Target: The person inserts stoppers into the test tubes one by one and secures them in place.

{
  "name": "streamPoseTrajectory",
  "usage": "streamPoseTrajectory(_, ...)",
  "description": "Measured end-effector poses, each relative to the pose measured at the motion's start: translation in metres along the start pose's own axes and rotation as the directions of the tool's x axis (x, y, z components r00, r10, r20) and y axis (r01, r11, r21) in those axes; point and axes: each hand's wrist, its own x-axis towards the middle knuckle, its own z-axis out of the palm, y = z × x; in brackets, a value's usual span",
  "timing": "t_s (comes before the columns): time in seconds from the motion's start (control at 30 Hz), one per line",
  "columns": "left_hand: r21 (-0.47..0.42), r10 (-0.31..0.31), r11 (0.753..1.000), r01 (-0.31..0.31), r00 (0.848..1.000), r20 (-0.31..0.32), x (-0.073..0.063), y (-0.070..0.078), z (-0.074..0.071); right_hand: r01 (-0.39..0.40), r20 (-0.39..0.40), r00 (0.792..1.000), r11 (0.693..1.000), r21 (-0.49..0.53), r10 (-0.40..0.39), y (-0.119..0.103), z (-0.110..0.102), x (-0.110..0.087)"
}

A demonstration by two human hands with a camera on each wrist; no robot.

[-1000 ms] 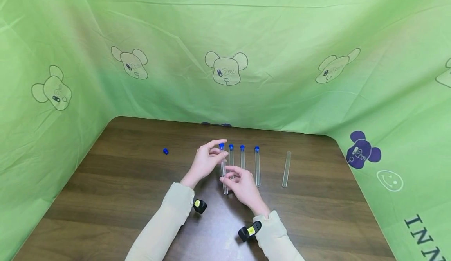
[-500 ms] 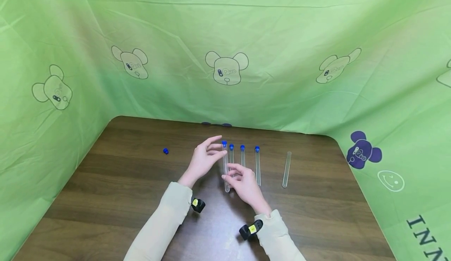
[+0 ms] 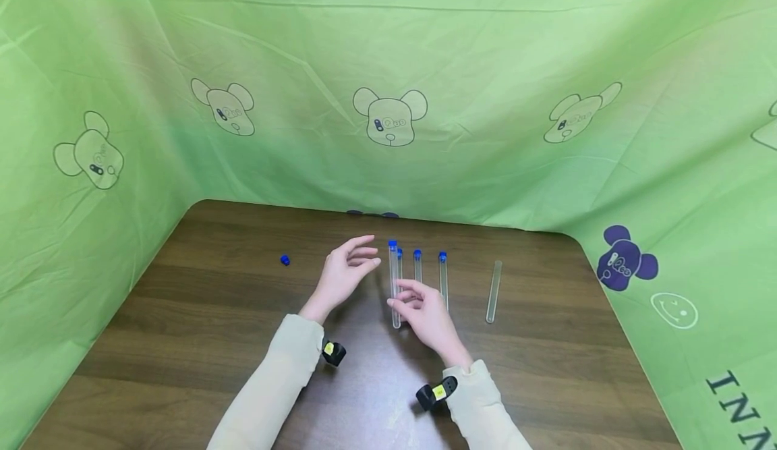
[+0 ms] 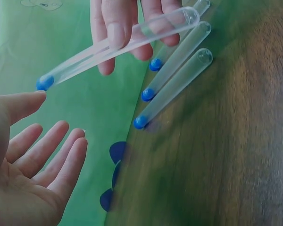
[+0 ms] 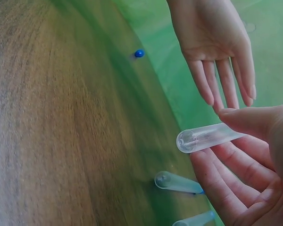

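Observation:
My right hand [image 3: 427,314] pinches a clear test tube [image 3: 394,271] between thumb and fingers, near its rounded lower end. A blue cap [image 4: 45,83] sits in the top of this tube. To the left of it my left hand [image 3: 344,271] is open, its fingers loosely spread and apart from the tube in the head view. Behind and right of the held tube lie three more blue-capped tubes, among them a middle tube [image 3: 417,264] and a right-hand tube [image 3: 444,281]; my right hand partly hides them. In the right wrist view the held tube's rounded end [image 5: 187,141] points toward the camera.
Farther right on the wooden table [image 3: 182,342] lies one uncapped tube [image 3: 494,293]. A loose blue cap [image 3: 285,260] lies at the left. Green cloth [image 3: 388,180] with printed bear heads hangs around the table's back and sides.
My left hand has let go of the tube's capped end and drawn back to the left. My right hand has carried the tube slightly right, toward the capped tubes.

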Motion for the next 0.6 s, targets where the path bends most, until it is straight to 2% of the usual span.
streamPoseTrajectory(0.27, 0.03, -0.002, 1.0, 0.002, 1.0, -0.025, 0.0, -0.005, -0.009, 0.004, -0.02, 1.0, 1.0, 0.02, -0.004, 0.005, -0.006, 0.001)
streamPoseTrajectory(0.6, 0.043, -0.031, 0.999, 0.033, 0.998, -0.051, -0.004, -0.01, -0.018, -0.009, -0.045, 0.999, 1.0, -0.017, 0.008, 0.007, -0.013, 0.0)
